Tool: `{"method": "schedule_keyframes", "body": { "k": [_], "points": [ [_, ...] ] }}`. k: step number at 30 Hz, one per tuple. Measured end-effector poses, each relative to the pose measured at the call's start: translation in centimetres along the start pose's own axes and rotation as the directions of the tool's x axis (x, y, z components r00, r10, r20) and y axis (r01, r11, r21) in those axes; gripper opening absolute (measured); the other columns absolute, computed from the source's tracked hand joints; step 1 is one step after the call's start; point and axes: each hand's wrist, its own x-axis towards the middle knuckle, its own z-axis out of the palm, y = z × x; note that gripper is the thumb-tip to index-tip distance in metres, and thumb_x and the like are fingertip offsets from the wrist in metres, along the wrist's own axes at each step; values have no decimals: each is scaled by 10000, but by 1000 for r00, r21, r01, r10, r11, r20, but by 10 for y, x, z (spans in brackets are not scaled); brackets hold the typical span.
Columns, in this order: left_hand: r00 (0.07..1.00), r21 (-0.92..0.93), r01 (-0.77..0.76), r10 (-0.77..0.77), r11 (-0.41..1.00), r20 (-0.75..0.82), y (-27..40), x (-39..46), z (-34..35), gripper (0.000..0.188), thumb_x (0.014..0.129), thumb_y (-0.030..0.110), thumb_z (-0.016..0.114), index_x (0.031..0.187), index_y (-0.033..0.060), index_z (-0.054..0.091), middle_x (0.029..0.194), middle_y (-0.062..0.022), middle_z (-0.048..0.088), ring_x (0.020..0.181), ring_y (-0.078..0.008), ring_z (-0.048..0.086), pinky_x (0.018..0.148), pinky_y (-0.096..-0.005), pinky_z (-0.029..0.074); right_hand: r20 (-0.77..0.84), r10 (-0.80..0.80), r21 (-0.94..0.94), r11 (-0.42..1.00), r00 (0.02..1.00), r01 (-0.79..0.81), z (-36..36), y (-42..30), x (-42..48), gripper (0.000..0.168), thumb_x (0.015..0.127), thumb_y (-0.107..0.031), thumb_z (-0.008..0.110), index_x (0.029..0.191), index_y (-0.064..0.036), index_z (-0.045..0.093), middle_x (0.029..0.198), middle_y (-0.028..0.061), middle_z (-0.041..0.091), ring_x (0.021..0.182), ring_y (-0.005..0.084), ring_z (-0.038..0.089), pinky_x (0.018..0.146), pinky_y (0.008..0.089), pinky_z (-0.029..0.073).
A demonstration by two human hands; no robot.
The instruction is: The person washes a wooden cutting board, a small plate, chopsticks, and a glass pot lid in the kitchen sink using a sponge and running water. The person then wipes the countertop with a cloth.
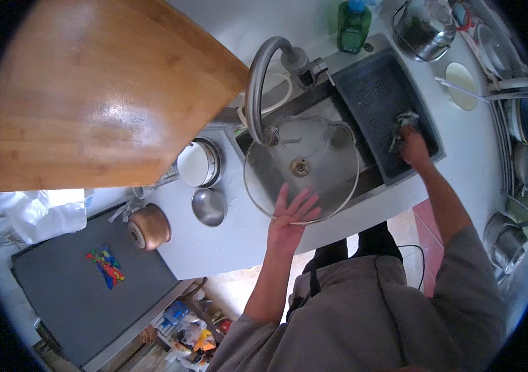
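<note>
A round clear lid with a pale rim (357,160), apparently glass, is tilted over the stainless-steel sink basin (271,174). My left hand (291,218) is at the lid's near edge, fingers spread and seen through the clear surface, with the rim crossing the palm. My right hand (413,145) grips a greyish scrubber or crumpled cloth (403,122) inside the dark perforated drain tray (371,93) at the right of the sink. A curved metal faucet (255,93) arches above the lid's far left part.
A large wooden board (105,93) juts in at upper left. Steel bowls (209,207) and a copper-coloured pot (152,227) stand left of the sink. A green detergent bottle (353,28), a kettle-like steel pot (424,32) and a dish rack (501,135) with dishes are around the right.
</note>
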Motion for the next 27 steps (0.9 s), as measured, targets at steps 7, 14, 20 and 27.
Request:
{"method": "schedule_keyframes", "body": {
  "k": [7,14,20,27],
  "points": [
    [1000,58,-17,17,998,0,-8,9,-4,906,766,87,649,1581,196,268,1557,-299,339,1403,-497,392,1108,-618,410,-35,-19,320,947,999,29,-86,-114,-6,215,664,-113,719,810,-19,594,751,186,642,717,355,645,667,422,522],
    [998,-45,-12,15,999,56,-11,13,3,924,762,-20,557,1589,192,204,1523,-254,404,1378,-409,460,1068,-586,473,100,-379,591,766,920,252,-89,-264,-49,223,670,-179,700,798,-37,585,778,152,604,773,365,620,720,467,508],
    [999,201,-33,29,979,24,-13,5,24,968,713,-30,575,1593,180,232,1505,-252,429,1364,-417,475,1057,-595,471,-49,-444,475,777,895,412,-13,-321,-28,226,777,-208,687,883,-15,638,993,227,614,1072,415,556,940,514,433],
    [998,163,-43,36,986,49,-11,-15,23,981,699,-23,591,1592,183,242,1508,-278,426,1354,-485,465,1037,-647,456,-21,-434,286,861,901,421,25,-320,-2,418,790,-99,637,1202,-45,593,1292,237,554,1285,425,483,1045,526,388]
  ]
}}
